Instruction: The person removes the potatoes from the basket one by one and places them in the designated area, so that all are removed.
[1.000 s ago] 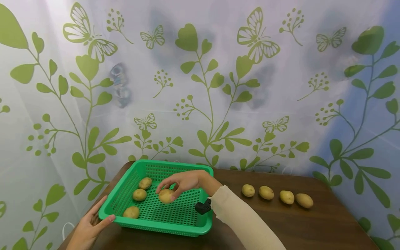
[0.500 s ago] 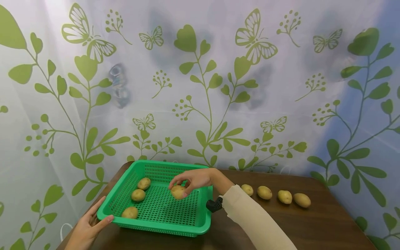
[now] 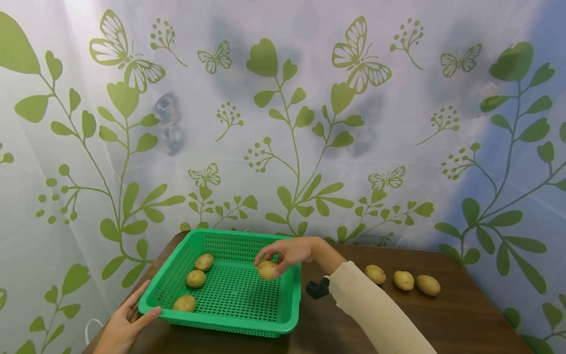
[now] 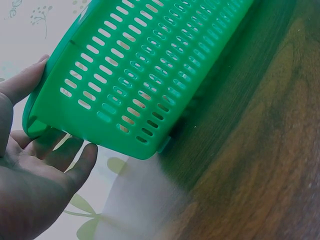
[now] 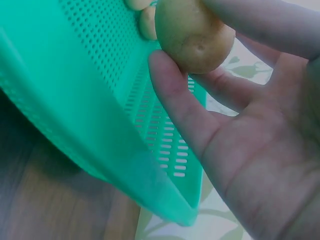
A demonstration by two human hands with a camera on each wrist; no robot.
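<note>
My right hand (image 3: 294, 251) pinches a potato (image 3: 267, 270) between thumb and fingers, over the right part of a green plastic basket (image 3: 221, 320). In the right wrist view that potato (image 5: 192, 37) is above the basket's rim. My left hand (image 3: 128, 322) holds the basket's front left corner. The left wrist view has the left thumb on the rim and the fingers below it, against the outside of the basket (image 4: 125, 85). Three other potatoes lie along the left side inside the basket: one at the back (image 3: 204, 262), one in the middle (image 3: 196, 279), one in front (image 3: 183, 303).
To the right of the basket, potatoes stand in a row on the dark wooden table (image 3: 460, 314): a near one (image 3: 375, 274), another (image 3: 404, 280) and the rightmost (image 3: 428, 285). A curtain with green leaves and butterflies (image 3: 283, 123) hangs behind the table.
My right hand has moved rightward with the potato, from the basket's middle toward its right side. The forearm now covers the leftmost potato of the table row. My left hand stays at the corner.
</note>
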